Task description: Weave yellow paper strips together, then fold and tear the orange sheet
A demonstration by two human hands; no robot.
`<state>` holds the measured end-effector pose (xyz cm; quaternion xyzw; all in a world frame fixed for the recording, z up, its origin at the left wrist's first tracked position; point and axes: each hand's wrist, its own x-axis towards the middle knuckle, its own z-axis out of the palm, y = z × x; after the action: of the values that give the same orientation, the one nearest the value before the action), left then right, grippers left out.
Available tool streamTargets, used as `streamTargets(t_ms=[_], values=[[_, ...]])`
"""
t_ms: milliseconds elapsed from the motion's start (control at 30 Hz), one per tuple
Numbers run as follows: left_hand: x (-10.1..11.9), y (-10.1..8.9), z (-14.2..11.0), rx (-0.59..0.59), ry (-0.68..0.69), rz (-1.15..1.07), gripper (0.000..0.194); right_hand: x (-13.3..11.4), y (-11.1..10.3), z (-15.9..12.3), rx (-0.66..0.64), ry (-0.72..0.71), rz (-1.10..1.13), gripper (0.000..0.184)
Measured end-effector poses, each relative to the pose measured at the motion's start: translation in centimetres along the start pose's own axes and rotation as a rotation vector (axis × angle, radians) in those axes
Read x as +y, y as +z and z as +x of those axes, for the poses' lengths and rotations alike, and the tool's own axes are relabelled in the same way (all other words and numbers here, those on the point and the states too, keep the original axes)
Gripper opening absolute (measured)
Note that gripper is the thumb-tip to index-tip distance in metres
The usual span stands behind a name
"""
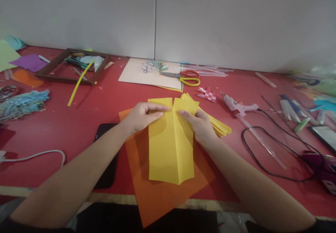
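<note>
Between my two hands is a sheet of yellow paper [165, 149] with a crease down its middle and a short slit at the top edge. My left hand [143, 117] pinches its upper left part between thumb and fingers. On the upper right side, my right hand [203, 126] grips the sheet, thumb in front and fingers behind. Beneath it lies a larger sheet of orange paper [149, 205], reaching past the table's front edge. A stack of yellow paper strips [222, 126] sits just beyond my right hand.
Scissors [190, 77] rest on white paper [133, 70] at the back. To the right are a pink glue gun [237, 107] with a black cord and several markers [291, 108]. A black phone [107, 170] lies under my left forearm; a brown frame [52, 63] stands back left.
</note>
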<state>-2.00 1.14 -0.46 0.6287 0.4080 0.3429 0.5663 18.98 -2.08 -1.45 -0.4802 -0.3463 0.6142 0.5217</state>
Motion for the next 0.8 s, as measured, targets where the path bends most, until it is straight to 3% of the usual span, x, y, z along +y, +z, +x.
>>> streamTargets(t_ms=[200, 800], values=[[0.01, 0.06, 0.12, 0.001, -0.010, 0.016, 0.030, 0.04, 0.26, -0.02, 0.013, -0.061, 0.009, 0.027], [0.00, 0.06, 0.13, 0.039, -0.025, -0.028, 0.029, 0.43, 0.08, 0.11, 0.013, -0.068, 0.020, 0.022]])
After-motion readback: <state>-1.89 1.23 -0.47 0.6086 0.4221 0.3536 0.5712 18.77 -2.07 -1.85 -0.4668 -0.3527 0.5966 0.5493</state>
